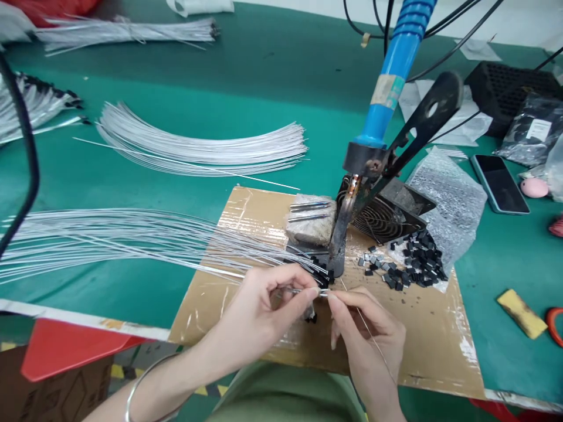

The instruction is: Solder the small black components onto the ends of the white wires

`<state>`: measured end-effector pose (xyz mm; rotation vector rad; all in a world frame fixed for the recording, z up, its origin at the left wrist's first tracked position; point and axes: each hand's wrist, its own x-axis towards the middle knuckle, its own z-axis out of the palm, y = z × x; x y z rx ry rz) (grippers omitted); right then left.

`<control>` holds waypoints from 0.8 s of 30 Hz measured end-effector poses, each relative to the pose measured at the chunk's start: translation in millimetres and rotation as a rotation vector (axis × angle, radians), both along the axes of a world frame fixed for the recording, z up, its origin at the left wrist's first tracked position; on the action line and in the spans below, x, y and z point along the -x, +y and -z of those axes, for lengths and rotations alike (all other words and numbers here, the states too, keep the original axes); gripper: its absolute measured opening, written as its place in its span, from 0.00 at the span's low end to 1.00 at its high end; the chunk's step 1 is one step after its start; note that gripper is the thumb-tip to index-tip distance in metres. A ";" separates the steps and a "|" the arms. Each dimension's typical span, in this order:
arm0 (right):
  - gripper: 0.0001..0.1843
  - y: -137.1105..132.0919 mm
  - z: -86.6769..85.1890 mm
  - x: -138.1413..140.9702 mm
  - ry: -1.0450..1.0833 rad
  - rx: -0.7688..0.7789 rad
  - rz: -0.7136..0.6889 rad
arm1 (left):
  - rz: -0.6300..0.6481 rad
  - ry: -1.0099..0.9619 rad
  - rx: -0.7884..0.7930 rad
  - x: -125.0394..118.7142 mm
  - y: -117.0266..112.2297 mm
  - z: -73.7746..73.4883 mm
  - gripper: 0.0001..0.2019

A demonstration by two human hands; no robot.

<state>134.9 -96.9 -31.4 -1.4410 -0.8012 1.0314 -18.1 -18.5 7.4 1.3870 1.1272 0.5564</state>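
Note:
My left hand (275, 308) is closed, thumb and forefinger pinching the end of a thin grey cable above the cardboard. Opposite it, almost fingertip to fingertip, my right hand (372, 331) is also closed, pinching at the cable's tip; what lies between those fingers is too small to make out. A strand of solder wire (369, 331) runs through the right hand and over its back. Just behind the fingers lie cables with black ends (323, 272). A soldering iron (380, 111) with a blue handle stands tip down in its black stand (424, 126).
Cardboard (431, 346) covers the front of the green table (325, 111). Small black pieces (417, 258) are heaped on the right, by a fan (373, 217) and a phone (500, 183). A cable bundle (197, 146) lies behind; a yellow sponge (522, 313) sits far right.

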 end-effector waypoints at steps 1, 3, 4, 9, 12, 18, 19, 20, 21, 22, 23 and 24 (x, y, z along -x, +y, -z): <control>0.07 0.0 -0.6 -0.2 -0.017 -0.014 0.005 | -0.005 -0.008 -0.007 -0.2 -0.1 -0.4 0.11; 0.06 -0.7 -0.8 -1.2 -0.056 -0.045 0.005 | -0.011 -0.027 -0.007 -0.8 -0.4 -0.8 0.10; 0.06 -1.1 -0.6 -1.7 -0.079 -0.060 -0.002 | -0.011 -0.034 -0.004 -1.1 -0.6 -0.9 0.10; 0.07 -1.0 3.9 -4.4 -0.039 -0.053 -0.018 | -0.019 -0.044 0.058 -2.2 -2.3 1.1 0.11; 0.08 1.1 9.7 -6.7 0.166 -0.029 -0.070 | -0.040 -0.069 0.077 -2.4 -3.4 2.5 0.11; 0.05 2.2 17.5 -7.3 0.398 0.006 -0.131 | -0.042 -0.046 0.082 -1.7 -6.8 4.3 0.11; 0.05 1.9 17.6 -6.7 0.416 0.008 -0.131 | -0.041 -0.035 0.074 -1.5 -7.2 4.9 0.11; 0.05 1.8 17.6 -6.1 0.433 0.012 -0.131 | -0.038 -0.026 0.064 -1.3 -7.5 5.6 0.11; 0.05 1.8 17.5 -5.5 0.446 0.015 -0.128 | -0.035 -0.018 0.052 -1.1 -7.8 6.3 0.11; 0.05 2.0 17.3 -5.0 0.457 0.015 -0.129 | -0.032 -0.010 0.040 -0.8 -8.1 7.0 0.12; 0.05 2.4 17.2 -4.7 0.465 0.014 -0.131 | -0.030 -0.006 0.028 -0.5 -8.6 7.8 0.12; 0.05 2.9 17.1 -4.6 0.471 0.015 -0.132 | -0.029 -0.005 0.017 -0.3 -9.1 8.4 0.12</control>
